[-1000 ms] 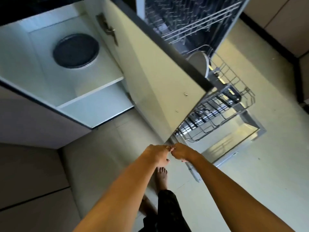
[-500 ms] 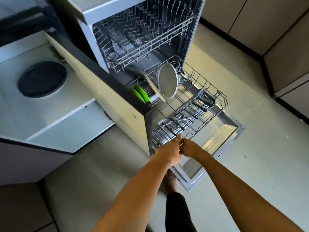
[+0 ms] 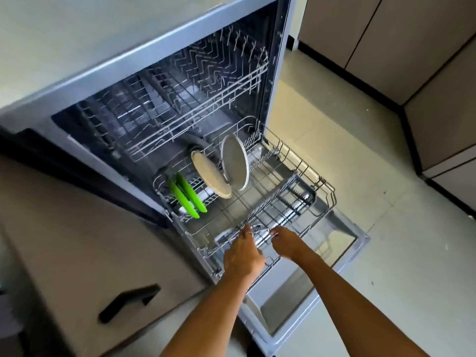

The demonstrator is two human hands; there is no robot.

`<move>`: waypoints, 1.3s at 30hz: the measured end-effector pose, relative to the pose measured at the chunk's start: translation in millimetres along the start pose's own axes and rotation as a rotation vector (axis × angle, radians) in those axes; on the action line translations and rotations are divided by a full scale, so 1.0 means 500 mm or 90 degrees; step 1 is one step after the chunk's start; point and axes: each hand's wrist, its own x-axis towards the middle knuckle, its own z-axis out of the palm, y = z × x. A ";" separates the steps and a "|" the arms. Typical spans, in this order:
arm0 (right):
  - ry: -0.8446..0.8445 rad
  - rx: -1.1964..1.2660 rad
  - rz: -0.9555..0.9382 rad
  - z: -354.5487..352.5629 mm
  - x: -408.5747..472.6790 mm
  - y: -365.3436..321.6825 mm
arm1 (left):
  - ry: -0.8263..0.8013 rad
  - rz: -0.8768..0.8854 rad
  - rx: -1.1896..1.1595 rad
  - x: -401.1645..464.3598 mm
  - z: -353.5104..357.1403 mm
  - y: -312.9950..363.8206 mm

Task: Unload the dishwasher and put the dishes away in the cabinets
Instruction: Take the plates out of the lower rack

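Observation:
The dishwasher's lower rack (image 3: pixel 319 186) is pulled out over the open door (image 3: pixel 309 302). Two green plates (image 3: pixel 186 199) stand at its left. A beige plate (image 3: pixel 210 177) and a grey plate (image 3: pixel 235 162) lean upright in the middle. My left hand (image 3: pixel 243 253) reaches over the rack's front edge, its fingers stretched onto the wires. My right hand (image 3: pixel 286 243) is just right of it, fingers bent down into the rack's front section, where something silvery lies. Whether the right hand holds anything is hidden.
The upper rack (image 3: pixel 195 104) sits inside the machine with nothing visible in it. A beige cabinet front with a black handle (image 3: pixel 128 302) is at my left. More cabinet fronts (image 3: pixel 386 47) line the right wall, with tiled floor (image 3: pixel 401 253) between.
My view swung from the open cabinet to the dishwasher. My hands, held together before, have separated and moved forward onto the lower rack's front. The cabinet's inside is out of sight.

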 end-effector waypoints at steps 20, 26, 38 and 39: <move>0.009 -0.090 -0.067 -0.166 0.269 -0.008 | 0.008 0.017 0.142 0.324 -0.104 0.062; 0.091 -0.196 -0.156 -0.112 0.311 -0.080 | 0.070 -0.012 0.193 0.372 -0.147 0.000; 0.189 -0.090 -0.165 0.040 0.365 -0.259 | 0.179 -0.090 0.211 0.404 -0.195 -0.114; 0.188 -0.099 -0.166 0.048 0.368 -0.265 | 0.178 -0.097 0.207 0.405 -0.199 -0.123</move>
